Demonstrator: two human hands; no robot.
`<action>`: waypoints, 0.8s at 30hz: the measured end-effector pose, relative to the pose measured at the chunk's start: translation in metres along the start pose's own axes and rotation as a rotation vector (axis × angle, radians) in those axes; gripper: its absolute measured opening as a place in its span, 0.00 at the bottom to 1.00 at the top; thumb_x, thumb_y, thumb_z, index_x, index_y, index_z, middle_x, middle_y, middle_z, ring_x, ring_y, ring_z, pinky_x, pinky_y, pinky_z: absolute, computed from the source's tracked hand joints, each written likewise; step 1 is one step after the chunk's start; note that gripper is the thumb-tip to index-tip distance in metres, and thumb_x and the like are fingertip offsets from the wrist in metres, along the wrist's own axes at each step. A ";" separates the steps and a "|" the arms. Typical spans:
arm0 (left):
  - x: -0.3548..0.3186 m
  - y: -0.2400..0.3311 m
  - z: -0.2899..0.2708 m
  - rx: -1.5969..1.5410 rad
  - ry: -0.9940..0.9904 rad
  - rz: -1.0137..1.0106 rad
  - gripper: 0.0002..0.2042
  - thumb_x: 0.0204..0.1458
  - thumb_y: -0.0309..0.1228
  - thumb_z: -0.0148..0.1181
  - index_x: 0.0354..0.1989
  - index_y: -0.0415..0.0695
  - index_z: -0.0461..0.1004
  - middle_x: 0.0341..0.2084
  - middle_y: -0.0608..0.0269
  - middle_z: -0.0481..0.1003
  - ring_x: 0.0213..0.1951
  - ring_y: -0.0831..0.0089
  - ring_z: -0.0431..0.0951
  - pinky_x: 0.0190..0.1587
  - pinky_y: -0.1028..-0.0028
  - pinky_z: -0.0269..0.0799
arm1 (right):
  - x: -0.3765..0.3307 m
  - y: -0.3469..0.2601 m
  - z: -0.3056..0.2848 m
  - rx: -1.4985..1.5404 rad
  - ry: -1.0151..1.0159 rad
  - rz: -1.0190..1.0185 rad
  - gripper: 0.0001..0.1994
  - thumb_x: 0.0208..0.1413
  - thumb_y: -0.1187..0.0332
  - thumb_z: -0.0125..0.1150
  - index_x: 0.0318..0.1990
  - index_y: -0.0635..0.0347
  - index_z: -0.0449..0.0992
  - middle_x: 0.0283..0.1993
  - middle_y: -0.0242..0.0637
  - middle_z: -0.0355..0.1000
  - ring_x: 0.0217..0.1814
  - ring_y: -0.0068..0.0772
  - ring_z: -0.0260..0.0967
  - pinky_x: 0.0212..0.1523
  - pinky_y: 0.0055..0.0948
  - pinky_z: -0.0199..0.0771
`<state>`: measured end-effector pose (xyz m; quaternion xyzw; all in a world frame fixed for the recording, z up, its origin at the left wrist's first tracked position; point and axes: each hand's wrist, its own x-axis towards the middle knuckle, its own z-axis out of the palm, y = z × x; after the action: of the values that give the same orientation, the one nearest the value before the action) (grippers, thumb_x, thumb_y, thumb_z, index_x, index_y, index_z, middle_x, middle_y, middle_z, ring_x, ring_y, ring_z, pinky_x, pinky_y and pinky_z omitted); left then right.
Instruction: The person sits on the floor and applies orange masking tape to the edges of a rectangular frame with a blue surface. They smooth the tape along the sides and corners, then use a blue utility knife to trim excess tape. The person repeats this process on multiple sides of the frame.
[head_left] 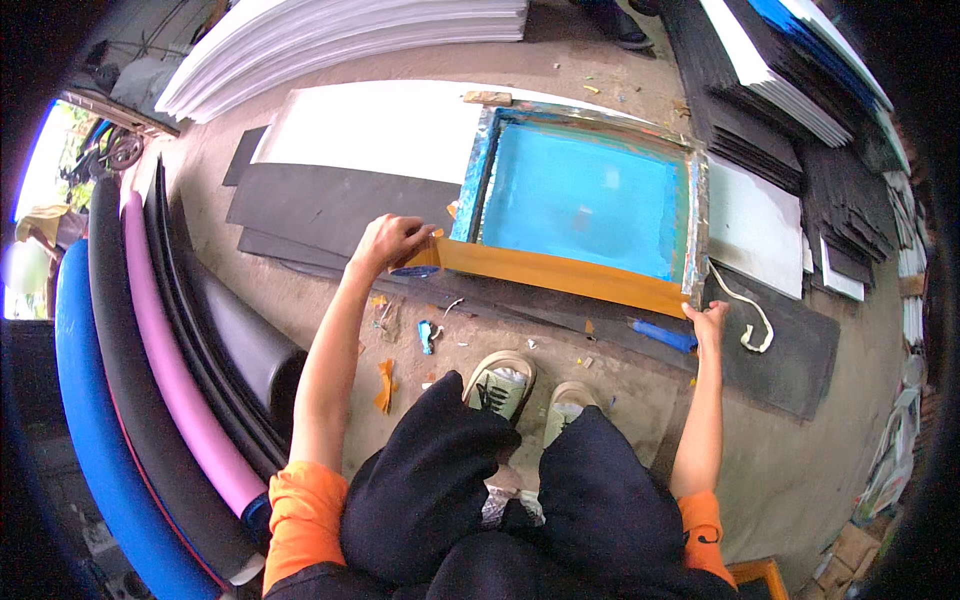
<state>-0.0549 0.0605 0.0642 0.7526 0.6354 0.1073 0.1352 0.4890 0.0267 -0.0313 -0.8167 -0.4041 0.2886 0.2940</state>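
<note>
A screen-printing frame (pixel 701 215) with paint-stained edges lies on the sheets in front of me, its mesh (pixel 580 200) bright blue. Along its near side runs a taut strip of brown packing tape (pixel 565 270). My left hand (pixel 392 243) is closed on the tape roll (pixel 415 269) at the strip's left end, just beyond the frame's near left corner. At the other end, my right hand (pixel 708 320) pinches the strip by the near right corner. Whether the tape is stuck to the frame I cannot tell.
Black sheets (pixel 340 210) and a white sheet (pixel 380 125) lie beneath and beside the frame. Rolled foam mats (pixel 180 330) stand at left. Stacked sheets (pixel 350 45) are at the back and right. A white cord (pixel 755 305), a blue tube-like thing (pixel 663 334) and tape scraps (pixel 385 385) lie nearby.
</note>
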 end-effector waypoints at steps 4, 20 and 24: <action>0.014 0.005 0.017 0.204 -0.114 -0.054 0.18 0.47 0.48 0.52 0.21 0.45 0.77 0.18 0.52 0.74 0.25 0.54 0.76 0.29 0.60 0.72 | -0.004 0.005 0.001 0.009 0.032 -0.040 0.29 0.34 0.63 0.72 0.38 0.61 0.57 0.31 0.34 0.56 0.32 0.27 0.56 0.35 0.28 0.61; 0.039 0.033 0.033 0.523 -0.440 -0.106 0.29 0.32 0.65 0.57 0.20 0.47 0.78 0.21 0.59 0.76 0.30 0.64 0.78 0.43 0.60 0.64 | -0.078 -0.006 0.011 -0.244 0.155 -0.691 0.13 0.47 0.70 0.58 0.40 0.61 0.64 0.39 0.43 0.63 0.46 0.43 0.59 0.47 0.42 0.56; 0.038 0.032 0.037 0.475 -0.440 -0.181 0.32 0.28 0.68 0.57 0.26 0.50 0.78 0.28 0.62 0.77 0.36 0.66 0.77 0.47 0.55 0.59 | -0.096 -0.008 0.007 -0.534 -0.024 -0.848 0.19 0.45 0.68 0.61 0.45 0.59 0.67 0.45 0.39 0.63 0.51 0.44 0.57 0.51 0.44 0.56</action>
<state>-0.0065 0.0901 0.0397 0.7086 0.6627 -0.2211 0.0991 0.4311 -0.0469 -0.0076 -0.6240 -0.7635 0.0397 0.1615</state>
